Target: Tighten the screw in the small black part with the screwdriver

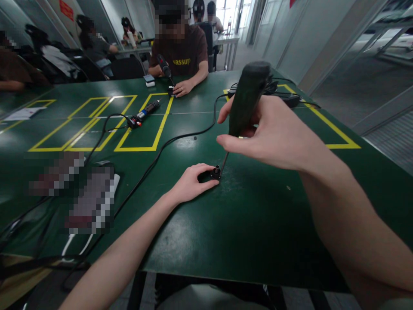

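Observation:
My right hand (264,129) is wrapped round the dark handle of an electric screwdriver (248,94), held tilted above the table. Its thin bit slants down to the edge of a small black part (215,173) with a short round post on top. Thumb and fingers of my left hand (195,181) pinch this part from the left, against the green tabletop (251,232). Whether a screw sits under the bit is too small to tell.
A black cable (180,137) curves across the table. Another electric screwdriver (146,111) lies inside yellow tape outlines. Two blurred devices (92,196) lie at the left. Across the table a person (182,51) works with a screwdriver on a small part. More cables (284,92) lie at the back right.

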The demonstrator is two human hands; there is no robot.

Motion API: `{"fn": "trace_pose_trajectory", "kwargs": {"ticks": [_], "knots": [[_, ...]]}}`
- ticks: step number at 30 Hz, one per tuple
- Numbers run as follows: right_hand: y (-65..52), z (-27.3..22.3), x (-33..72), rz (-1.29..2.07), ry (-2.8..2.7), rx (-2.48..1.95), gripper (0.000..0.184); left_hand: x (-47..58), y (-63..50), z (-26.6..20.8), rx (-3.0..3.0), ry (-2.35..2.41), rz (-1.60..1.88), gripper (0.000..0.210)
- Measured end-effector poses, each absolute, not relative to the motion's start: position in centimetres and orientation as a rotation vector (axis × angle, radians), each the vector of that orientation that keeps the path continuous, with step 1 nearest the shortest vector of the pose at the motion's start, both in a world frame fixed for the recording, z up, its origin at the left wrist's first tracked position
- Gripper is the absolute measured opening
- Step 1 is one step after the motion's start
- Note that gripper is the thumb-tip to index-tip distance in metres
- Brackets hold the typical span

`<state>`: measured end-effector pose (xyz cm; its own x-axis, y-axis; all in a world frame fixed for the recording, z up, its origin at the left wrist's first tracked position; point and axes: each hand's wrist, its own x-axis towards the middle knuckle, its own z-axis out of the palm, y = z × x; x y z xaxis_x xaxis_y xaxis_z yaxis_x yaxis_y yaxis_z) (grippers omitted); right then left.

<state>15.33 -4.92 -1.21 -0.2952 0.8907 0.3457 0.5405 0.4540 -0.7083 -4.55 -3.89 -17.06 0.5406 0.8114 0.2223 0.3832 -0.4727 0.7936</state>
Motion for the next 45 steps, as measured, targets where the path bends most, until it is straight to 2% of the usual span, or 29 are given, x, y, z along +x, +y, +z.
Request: {"fn": "trace_pose_trajectory", "kwargs": {"ticks": [5,11,16,21,35,45], "knots": [[-4.85,-1.42,15.12,0.586,-1.990,-1.194,0.014,-4.55,-3.84,-17.06,2.076,0.959,0.775,0.025],[-4.67,-1.52,15.22,0.532,-1.969,-1.216,0.021,-4.54,-3.81,-17.15,2.077,0.959,0.777,0.025],[-4.60,-1.55,15.18,0.580,-1.939,-1.234,0.017,-4.51,-3.81,-17.16,2.076,0.956,0.775,0.024],[-4.72,-1.48,15.25,0.690,-1.940,-1.160,0.030,-4.52,-3.79,-17.16,2.074,0.964,0.781,0.025],[-4.70,-1.37,15.45,0.610,-1.984,-1.239,0.014,-4.69,-3.84,-17.07,2.077,0.976,0.763,0.025],[-4.80,-1.16,15.39,0.624,-1.968,-1.225,0.019,-4.61,-3.81,-17.07,2.077,0.974,0.759,0.025]]}}
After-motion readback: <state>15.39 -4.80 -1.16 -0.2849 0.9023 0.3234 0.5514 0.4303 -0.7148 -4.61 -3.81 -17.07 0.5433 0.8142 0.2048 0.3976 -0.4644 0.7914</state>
